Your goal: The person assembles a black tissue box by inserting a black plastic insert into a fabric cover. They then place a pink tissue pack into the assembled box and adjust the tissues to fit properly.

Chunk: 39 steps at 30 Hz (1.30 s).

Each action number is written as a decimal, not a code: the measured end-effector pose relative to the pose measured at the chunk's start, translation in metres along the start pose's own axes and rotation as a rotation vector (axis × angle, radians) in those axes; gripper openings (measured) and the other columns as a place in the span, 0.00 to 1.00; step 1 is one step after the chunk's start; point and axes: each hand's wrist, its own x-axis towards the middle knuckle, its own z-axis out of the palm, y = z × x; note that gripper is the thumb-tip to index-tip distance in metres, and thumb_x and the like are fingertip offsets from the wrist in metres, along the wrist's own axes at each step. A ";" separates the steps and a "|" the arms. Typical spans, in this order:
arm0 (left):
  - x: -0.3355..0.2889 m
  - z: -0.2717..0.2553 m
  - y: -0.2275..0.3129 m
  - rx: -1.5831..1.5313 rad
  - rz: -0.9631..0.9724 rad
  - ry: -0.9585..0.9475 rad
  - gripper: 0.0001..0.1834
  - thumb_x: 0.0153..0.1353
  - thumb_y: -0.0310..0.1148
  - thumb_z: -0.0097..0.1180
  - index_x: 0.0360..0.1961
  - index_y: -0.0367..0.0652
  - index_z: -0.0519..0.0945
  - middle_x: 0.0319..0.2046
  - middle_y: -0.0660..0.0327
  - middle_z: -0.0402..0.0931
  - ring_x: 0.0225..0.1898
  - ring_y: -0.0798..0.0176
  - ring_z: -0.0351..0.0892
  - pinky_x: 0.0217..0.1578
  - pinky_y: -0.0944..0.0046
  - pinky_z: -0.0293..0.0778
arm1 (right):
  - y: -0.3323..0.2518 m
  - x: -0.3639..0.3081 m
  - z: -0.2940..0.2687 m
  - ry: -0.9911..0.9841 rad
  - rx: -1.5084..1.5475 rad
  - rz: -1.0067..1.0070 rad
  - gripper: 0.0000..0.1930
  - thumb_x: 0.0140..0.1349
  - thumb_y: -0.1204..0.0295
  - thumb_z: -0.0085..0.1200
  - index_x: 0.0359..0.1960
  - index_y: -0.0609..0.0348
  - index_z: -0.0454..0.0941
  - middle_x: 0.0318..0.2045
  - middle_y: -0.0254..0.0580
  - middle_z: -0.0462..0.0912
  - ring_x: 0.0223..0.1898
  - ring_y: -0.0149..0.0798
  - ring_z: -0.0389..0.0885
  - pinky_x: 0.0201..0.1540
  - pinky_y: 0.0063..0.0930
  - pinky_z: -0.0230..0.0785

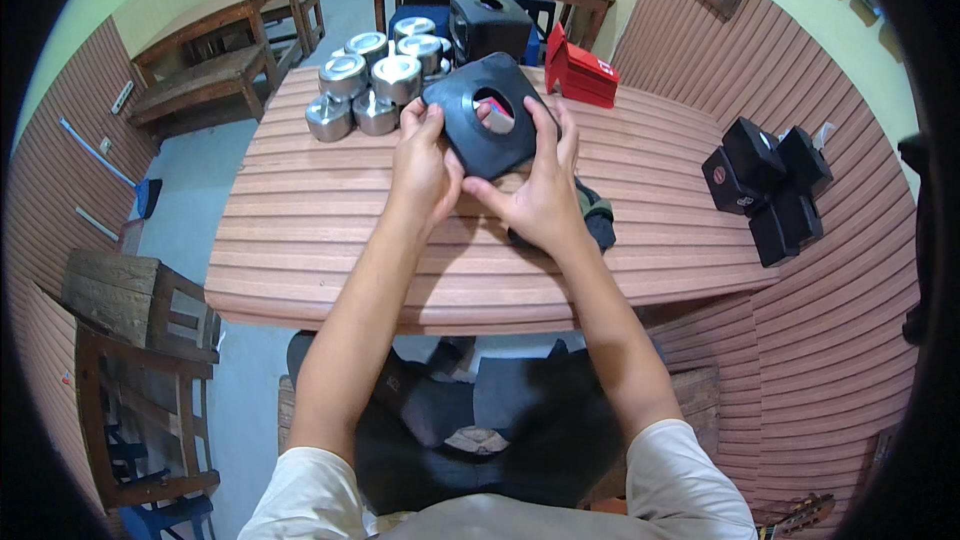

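Consisted of a ribbed, wood-toned surface [300, 240] with dark parallel lines running left to right. Supported round silver metal containers [343, 80], closely grouped at the far left. Carried a red box [582, 80] near the far edge, right of centre. Bore clustered black boxes [755, 158] at the right end. Held a green and black bundle [600, 220] near the middle, partly hidden.

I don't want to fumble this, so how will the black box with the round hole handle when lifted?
The black box is likely stiff, showing no obvious sag between the left hand and right hand. Its round hole suggests a hollow inside, so it's probably light for its size.
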 end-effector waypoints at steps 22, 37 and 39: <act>0.081 -0.064 -0.004 1.313 0.472 0.052 0.21 0.81 0.41 0.51 0.50 0.30 0.82 0.44 0.40 0.86 0.48 0.37 0.86 0.53 0.47 0.78 | 0.046 0.018 0.053 -0.039 -0.056 0.121 0.53 0.52 0.44 0.78 0.70 0.68 0.69 0.62 0.63 0.69 0.65 0.64 0.69 0.70 0.55 0.65; 0.084 -0.078 -0.016 1.247 0.548 -0.087 0.17 0.81 0.36 0.50 0.57 0.37 0.85 0.39 0.48 0.87 0.33 0.56 0.87 0.36 0.57 0.82 | 0.048 0.020 0.047 -0.019 -0.097 0.160 0.45 0.55 0.48 0.77 0.67 0.63 0.72 0.64 0.64 0.67 0.66 0.64 0.71 0.71 0.52 0.66; 0.086 -0.082 -0.018 1.260 0.573 -0.091 0.16 0.80 0.36 0.51 0.56 0.37 0.85 0.39 0.48 0.87 0.35 0.55 0.87 0.41 0.56 0.81 | 0.047 0.020 0.045 -0.050 -0.094 0.166 0.45 0.55 0.48 0.77 0.68 0.62 0.71 0.63 0.64 0.66 0.67 0.65 0.69 0.71 0.54 0.66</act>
